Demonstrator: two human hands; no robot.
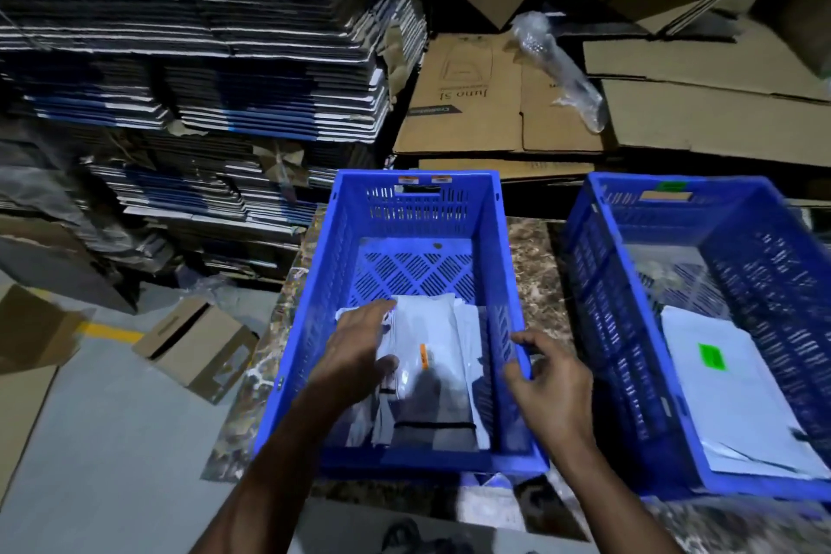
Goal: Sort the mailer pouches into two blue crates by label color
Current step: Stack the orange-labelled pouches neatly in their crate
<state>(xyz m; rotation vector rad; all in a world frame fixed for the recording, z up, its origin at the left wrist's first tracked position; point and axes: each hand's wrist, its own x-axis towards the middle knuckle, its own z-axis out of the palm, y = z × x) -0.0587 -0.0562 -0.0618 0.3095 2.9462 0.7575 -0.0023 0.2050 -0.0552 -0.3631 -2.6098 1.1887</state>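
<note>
Left to right: a tall stack of flattened dark cardboard sheets (193,58) fills the background, with a small brown cardboard box (198,346) on the grey floor (112,441) below it. On the mottled brown stone surface (530,265) stands the left blue perforated plastic crate (422,202), marked at its far rim with orange tags (425,180). Inside it lies a loose pile of white plastic mailer pouches (449,328), the top one bearing a small orange label (423,356). The left hand (359,355) rests on this pile, fingers extended over the top pouch and thumb tucked at its edge; whether it pinches the film cannot be told. The right hand (548,373) hovers at the crate's right wall, fingers loosely curled, holding nothing. The right blue perforated plastic crate (638,265) carries a green tag (670,186) and holds white pouches, one with a green label (712,356). The pouches appear light, limp and slick, so they likely slide over one another; a pinch at a corner or edge seems the surest hold. Flattened brown cartons (517,103) and a roll of clear bubble wrap (557,67) lie behind, well apart from the crates and no obstacle to them
</note>
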